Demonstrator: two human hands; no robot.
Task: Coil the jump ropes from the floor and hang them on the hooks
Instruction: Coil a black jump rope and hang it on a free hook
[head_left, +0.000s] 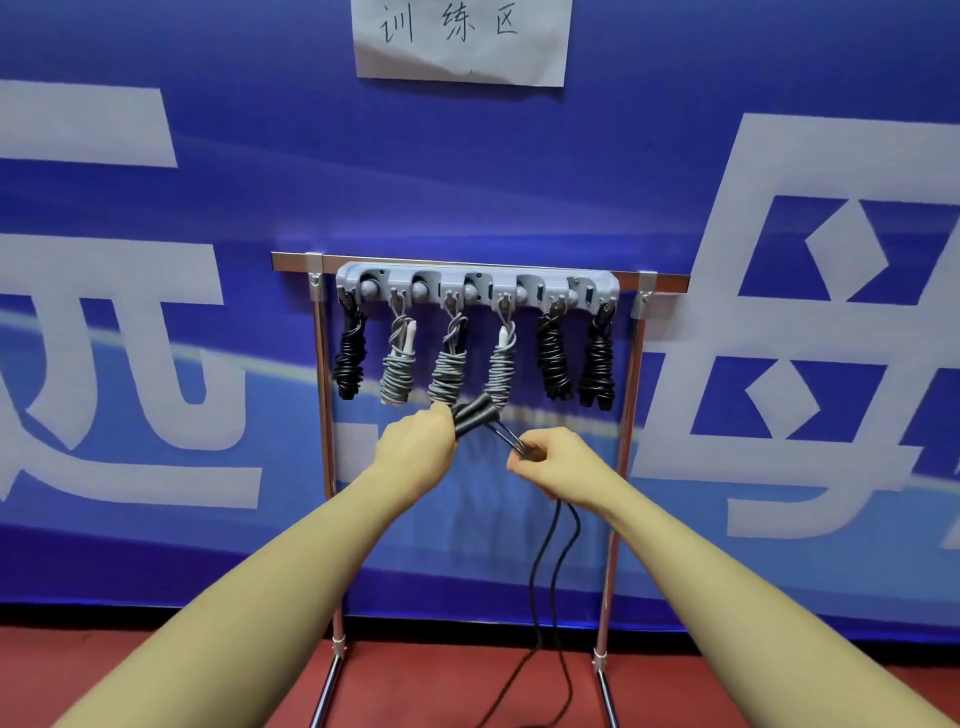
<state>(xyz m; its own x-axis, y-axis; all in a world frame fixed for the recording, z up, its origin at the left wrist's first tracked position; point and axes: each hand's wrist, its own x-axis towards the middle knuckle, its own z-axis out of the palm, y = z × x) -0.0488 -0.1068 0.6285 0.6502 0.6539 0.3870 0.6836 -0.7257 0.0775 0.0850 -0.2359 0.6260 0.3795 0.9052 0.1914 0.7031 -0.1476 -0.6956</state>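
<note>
Blue banner fabric (467, 171) with large pale characters filled the wall behind a metal stand (323, 415), where a grey hook rail (478, 283) ran along the top bar. Six coiled jump ropes hung from its hooks: from the left, a black bundle (349, 358), then three grey bundles (398, 364) in the middle, and two more black bundles (554, 358) toward the right end. A white paper sign (460, 39) with handwritten characters was fixed to the banner above the rail.

Below the hanging bundles, a person's bare arms reached forward. The left hand (415, 441) was curled around the two black handles (472, 413) of a seventh jump rope, holding them side by side and tilted up to the right, just under the grey bundles. Just beside it, the right hand (553, 457) pinched the two strands of black cord (545, 561) close to where they left the handles. From under that hand the cord fell in two loose lines, passed in front of the stand's lower frame and trailed onto the red floor (457, 680) between the stand's two feet, where it ran out of view at the bottom edge. This rope was uncoiled and not on any hook.
</note>
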